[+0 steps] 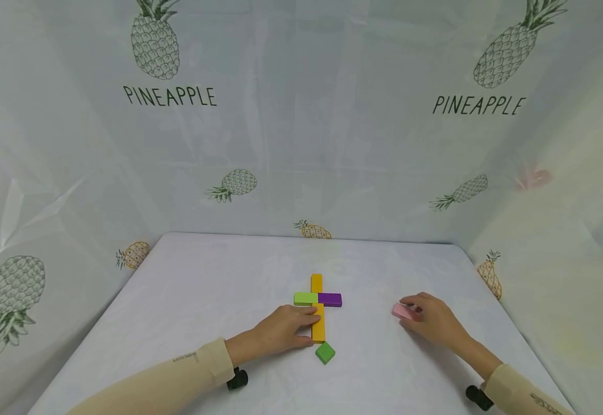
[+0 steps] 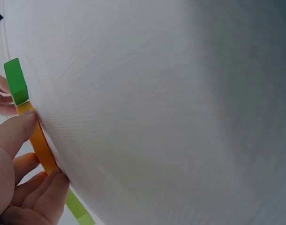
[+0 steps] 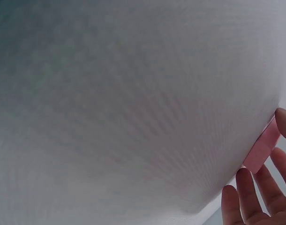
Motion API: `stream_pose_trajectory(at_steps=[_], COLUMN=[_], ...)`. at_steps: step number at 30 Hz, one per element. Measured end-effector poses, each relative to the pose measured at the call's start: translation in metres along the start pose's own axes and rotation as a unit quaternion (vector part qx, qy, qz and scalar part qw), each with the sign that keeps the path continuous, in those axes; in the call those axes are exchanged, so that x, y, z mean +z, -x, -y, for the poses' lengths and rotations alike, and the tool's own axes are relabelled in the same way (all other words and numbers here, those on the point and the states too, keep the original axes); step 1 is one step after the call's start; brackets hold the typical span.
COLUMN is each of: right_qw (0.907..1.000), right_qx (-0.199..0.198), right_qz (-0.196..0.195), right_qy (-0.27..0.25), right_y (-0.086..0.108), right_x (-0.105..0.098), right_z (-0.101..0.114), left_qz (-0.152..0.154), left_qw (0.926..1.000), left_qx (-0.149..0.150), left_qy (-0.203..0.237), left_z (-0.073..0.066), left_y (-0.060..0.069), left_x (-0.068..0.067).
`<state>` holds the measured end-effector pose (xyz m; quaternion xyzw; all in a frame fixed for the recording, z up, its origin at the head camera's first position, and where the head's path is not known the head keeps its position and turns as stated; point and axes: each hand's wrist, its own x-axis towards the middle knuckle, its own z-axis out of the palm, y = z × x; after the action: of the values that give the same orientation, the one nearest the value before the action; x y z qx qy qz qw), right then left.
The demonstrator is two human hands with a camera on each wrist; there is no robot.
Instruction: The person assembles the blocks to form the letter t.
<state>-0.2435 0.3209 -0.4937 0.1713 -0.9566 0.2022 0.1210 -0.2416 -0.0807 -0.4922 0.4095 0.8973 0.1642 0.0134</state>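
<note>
My left hand (image 1: 281, 329) holds a long yellow-orange block (image 1: 319, 331) lying on the white table, its thumb near the close end and its fingers farther up. In the left wrist view, the thumb and fingertips touch that orange block (image 2: 41, 145). Just beyond it, a light green block (image 1: 305, 298) and a purple block (image 1: 330, 300) lie end to end crosswise. Another yellow block (image 1: 316, 282) points away behind them. A green block (image 1: 325, 353) sits turned cornerwise at the near end. To the right, my right hand (image 1: 436, 323) grips a pink block (image 3: 262, 147) between thumb and fingers.
The white table (image 1: 218, 271) reaches back to a hanging cloth (image 1: 301, 127) printed with pineapples. Cloth also rises along both sides. A black wrist device (image 1: 237, 378) sits under the left cuff, and another black device (image 1: 479, 397) under the right cuff.
</note>
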Motion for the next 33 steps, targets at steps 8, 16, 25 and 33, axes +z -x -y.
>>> stream_pose_trajectory(at_steps=[8, 16, 25, 33], right_qw=[0.9998, 0.9998, 0.9998, 0.9995], right_qx=[0.009, -0.009, -0.01, -0.031], right_qz=[0.018, 0.016, 0.014, -0.001], right_qy=[-0.002, -0.005, -0.005, -0.009], right_y=[0.0008, -0.0004, -0.0005, -0.0004], right_x=[-0.002, -0.002, -0.001, 0.0036], right_z=[-0.0008, -0.0022, -0.0024, -0.0035], left_qz=[0.003, 0.001, 0.003, 0.005], left_qw=[1.0, 1.0, 1.0, 0.9999], left_qx=[-0.003, -0.005, -0.006, -0.012], left_qy=[0.002, 0.002, 0.0, -0.001], left_z=[-0.0002, -0.0001, -0.0013, -0.0021], left_y=[0.0005, 0.001, 0.0009, 0.0007], left_x=[0.0005, 0.0012, -0.0001, -0.0003])
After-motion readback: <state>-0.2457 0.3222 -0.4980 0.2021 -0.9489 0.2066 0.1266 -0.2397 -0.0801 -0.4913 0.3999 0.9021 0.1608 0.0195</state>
